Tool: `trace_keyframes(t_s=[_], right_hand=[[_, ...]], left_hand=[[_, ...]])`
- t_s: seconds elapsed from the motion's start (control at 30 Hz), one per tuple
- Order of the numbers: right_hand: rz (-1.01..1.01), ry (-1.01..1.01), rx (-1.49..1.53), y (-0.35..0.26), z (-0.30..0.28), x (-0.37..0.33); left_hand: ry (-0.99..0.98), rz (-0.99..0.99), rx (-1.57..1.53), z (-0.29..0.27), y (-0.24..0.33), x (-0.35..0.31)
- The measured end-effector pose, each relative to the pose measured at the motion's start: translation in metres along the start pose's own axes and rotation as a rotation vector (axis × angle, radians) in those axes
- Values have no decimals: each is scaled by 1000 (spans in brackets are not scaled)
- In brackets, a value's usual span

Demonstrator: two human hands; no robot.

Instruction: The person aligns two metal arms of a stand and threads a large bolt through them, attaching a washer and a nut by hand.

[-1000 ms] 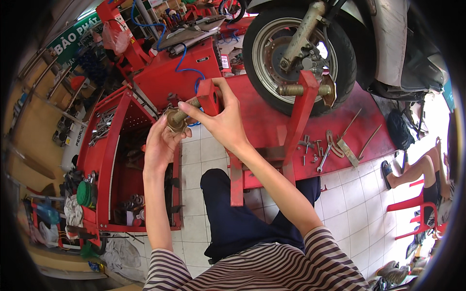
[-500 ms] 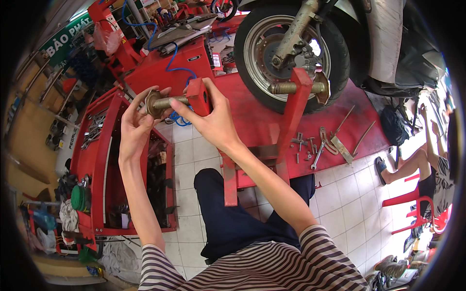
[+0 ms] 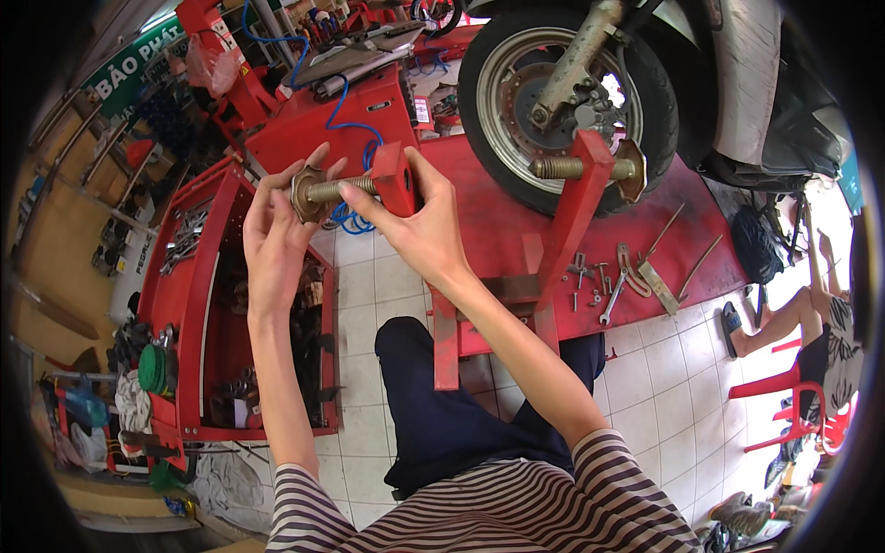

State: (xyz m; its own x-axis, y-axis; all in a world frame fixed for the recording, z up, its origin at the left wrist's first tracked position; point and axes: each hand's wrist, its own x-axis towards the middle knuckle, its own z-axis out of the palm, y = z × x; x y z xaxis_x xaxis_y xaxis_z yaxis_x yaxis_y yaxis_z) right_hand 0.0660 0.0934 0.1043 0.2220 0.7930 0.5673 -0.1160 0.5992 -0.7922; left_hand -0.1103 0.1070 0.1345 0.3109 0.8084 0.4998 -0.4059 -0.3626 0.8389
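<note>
A red metal block [image 3: 394, 180] forms the upright's top, at the centre left. My right hand [image 3: 429, 226] is wrapped round it from the right, the thumb lying along a threaded clamp screw [image 3: 339, 190] that sticks out leftward. The screw's flanged, brassy knob [image 3: 306, 195] sits in the fingers of my left hand [image 3: 275, 235], which curl loosely round it with some fingertips raised. To the right stands a matching red upright [image 3: 579, 207] with its own screw [image 3: 558, 168]. Part of the left knob is hidden by my fingers.
A scooter's front wheel [image 3: 502, 111] stands on the red platform [image 3: 461, 170] beyond the clamp. Loose bolts and a wrench [image 3: 611, 300] lie on its near edge. A red tool cart [image 3: 198, 323] is at my left; a person sits on a red chair [image 3: 770, 382] at far right.
The view has shifted slightly, so hands and clamp appear a little farther right. My left fingers have spread and shifted round the knob; my right hand keeps its hold.
</note>
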Motion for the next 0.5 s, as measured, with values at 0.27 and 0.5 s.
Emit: trace_keyframes(t_s=[0.27,0.5], right_hand=[[-13,10,11,-1,7,2],[96,-61,40,-3,3,3]], left_hand=[[-23,204,125,-11,-18,0],[-30,168,123,-12,-20,0]])
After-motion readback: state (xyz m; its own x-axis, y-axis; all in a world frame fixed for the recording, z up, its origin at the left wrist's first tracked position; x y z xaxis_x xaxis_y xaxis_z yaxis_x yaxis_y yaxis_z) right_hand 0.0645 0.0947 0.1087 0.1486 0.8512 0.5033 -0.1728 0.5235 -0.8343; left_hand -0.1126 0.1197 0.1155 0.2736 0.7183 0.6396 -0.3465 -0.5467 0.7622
